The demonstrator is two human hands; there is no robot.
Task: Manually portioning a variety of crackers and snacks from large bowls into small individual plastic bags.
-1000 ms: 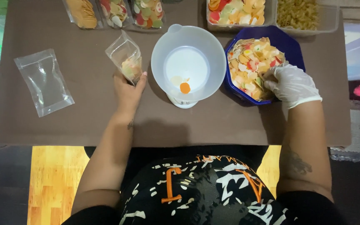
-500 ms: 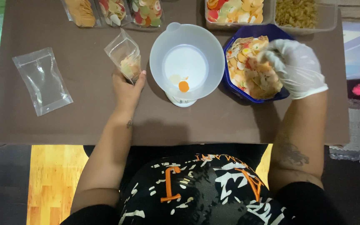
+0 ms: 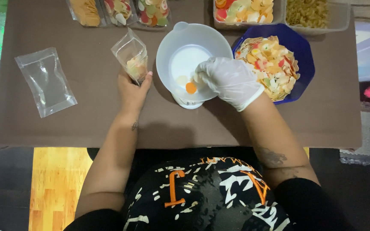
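White-gloved right hand [image 3: 230,81] was over the white bowl [image 3: 192,64], fingers bunched on pale chips w/ an orange chip [image 3: 191,87] below. Bare left hand [image 3: 132,87], left of bowl, gripped a clear bag [image 3: 132,60]. Blue bowl [image 3: 298,55] of chips sat right of it.

An empty clear bag [image 3: 46,81] lies flat on the brown table [image 3: 86,124]. Filled packets [image 3: 120,10] and two clear tubs [image 3: 317,15] line its far edge.
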